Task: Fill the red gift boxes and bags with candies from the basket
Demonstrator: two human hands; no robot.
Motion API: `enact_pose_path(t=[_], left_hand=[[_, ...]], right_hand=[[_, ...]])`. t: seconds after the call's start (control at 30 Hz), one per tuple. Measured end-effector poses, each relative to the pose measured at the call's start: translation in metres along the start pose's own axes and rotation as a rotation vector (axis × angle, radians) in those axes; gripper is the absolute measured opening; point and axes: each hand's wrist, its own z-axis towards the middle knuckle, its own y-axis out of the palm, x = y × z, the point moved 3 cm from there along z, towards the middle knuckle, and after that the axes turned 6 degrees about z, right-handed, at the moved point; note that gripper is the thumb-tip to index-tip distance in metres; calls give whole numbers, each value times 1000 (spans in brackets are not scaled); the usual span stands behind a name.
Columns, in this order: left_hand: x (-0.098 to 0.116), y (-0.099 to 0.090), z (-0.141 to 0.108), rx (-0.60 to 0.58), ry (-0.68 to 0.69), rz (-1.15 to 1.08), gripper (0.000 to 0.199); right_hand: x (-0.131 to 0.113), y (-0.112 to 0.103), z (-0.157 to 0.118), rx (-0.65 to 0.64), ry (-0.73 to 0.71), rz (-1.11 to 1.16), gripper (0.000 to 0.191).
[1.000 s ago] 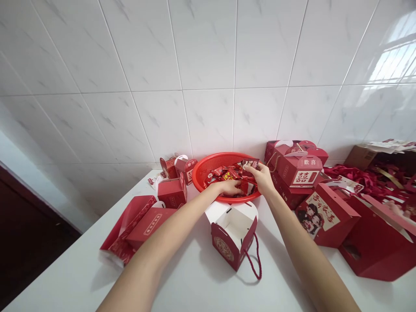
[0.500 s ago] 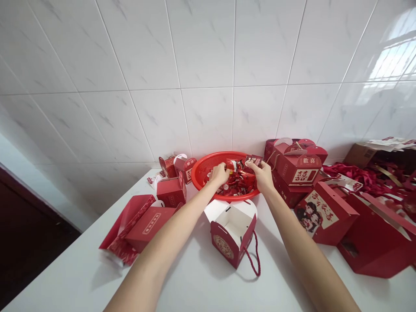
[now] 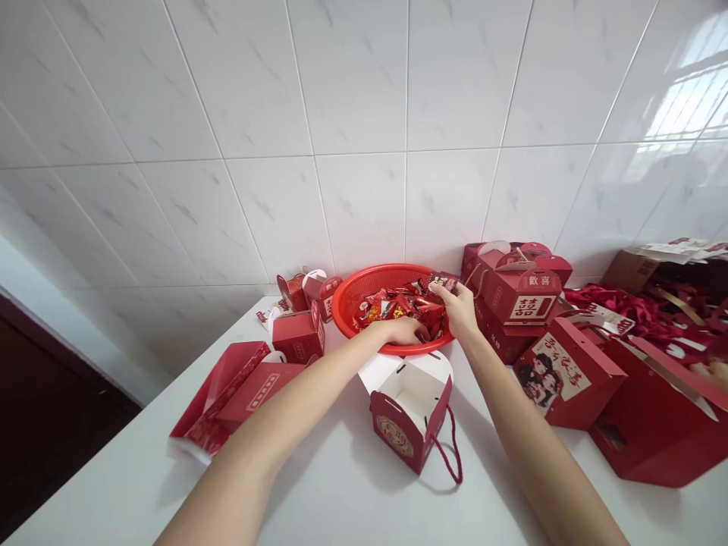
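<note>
Red-wrapped sweets (image 3: pixel 392 303) lie in a perforated basket (image 3: pixel 364 275), twelve o'clock of the open gift box (image 3: pixel 396 436). Right hand (image 3: pixel 459 306) pinches a packet (image 3: pixel 447 280) at two o'clock; left hand (image 3: pixel 406 331), at five, has a grip too hidden to tell. Gathering appears in hand; lifting calls for secure pinching.

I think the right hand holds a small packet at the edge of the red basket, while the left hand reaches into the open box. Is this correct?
Not quite: the head view shows the left hand reaching into the red basket, not into the open box. The right hand does hold a small packet at the basket's edge.
</note>
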Motion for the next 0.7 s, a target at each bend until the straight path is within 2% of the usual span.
enact_pose_path(t=[0.17, 0.5, 0.7], left_hand=[[1, -2, -4, -16, -58, 68, 45], [6, -3, -13, -16, -120, 104, 40], [9, 4, -27, 80, -207, 97, 34]], right_hand=[[1, 0, 1, -10, 1, -15, 26], [2, 1, -2, -63, 16, -107, 29], [10, 3, -4, -106, 61, -276, 20]])
